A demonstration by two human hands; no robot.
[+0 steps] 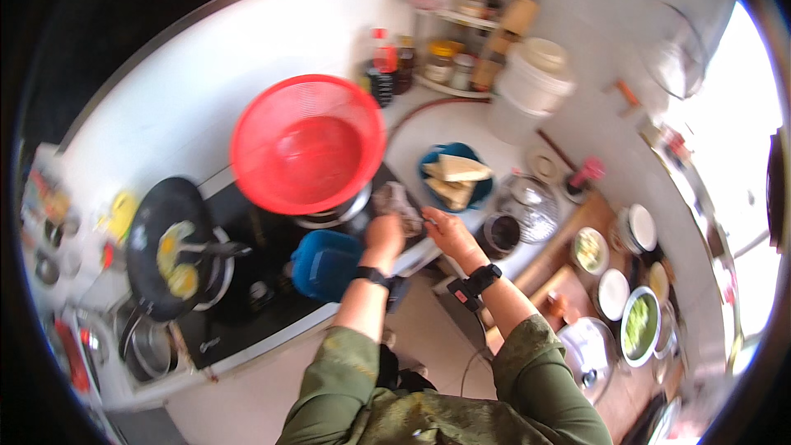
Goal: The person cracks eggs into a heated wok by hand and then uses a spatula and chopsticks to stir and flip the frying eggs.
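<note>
My left hand is at the right end of the black stove top, on a crumpled greyish cloth; blur hides how its fingers lie. My right hand is just to the right, over the counter edge, with what may be a small dark object at its fingertips. Beyond it, a blue bowl holds pale, flat slabs of food. Left of my hands, a blue plastic container sits on the stove, and a large red plastic colander stands behind it.
A black frying pan with eggs and a spatula is on the left burner. A glass lid and a dark cup stand right of my hands. Farther right are a bowl of chopped green vegetable and several smaller bowls.
</note>
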